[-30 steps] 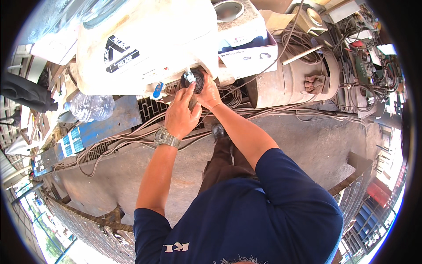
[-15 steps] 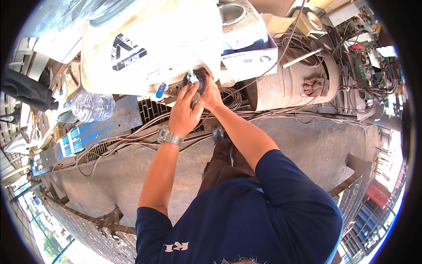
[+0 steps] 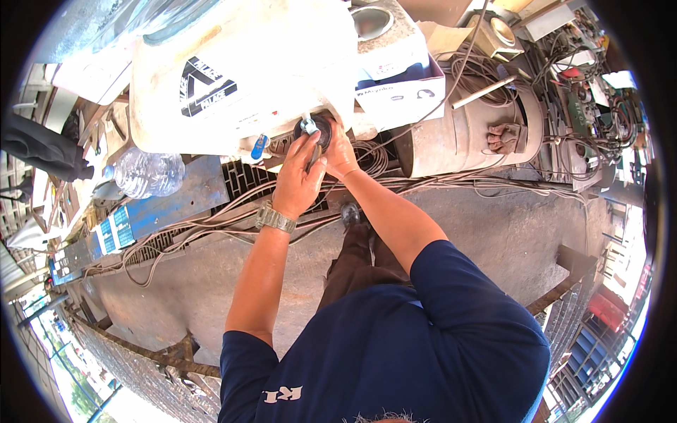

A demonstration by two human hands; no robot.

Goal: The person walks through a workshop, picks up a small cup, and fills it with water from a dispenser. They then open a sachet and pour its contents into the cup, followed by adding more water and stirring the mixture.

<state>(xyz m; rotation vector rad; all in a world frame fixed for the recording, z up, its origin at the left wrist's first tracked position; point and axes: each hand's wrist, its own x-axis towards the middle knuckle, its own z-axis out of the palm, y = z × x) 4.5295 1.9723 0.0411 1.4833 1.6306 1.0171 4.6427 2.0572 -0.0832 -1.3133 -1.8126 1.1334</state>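
Black part (image 3: pixel 324 128), roundish, sits right by the shiny metal tap (image 3: pixel 307 125) on a grubby whitish tank (image 3: pixel 261 67), right hand (image 3: pixel 340 152) clamped round its rim, left hand (image 3: pixel 300 183) touching, can't tell if gripping.

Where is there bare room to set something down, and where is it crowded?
Bare floor lies between the right arm and the cables; another patch lies left of the left arm. Crowded: around the dark round part, between left hand, right hand and white container.
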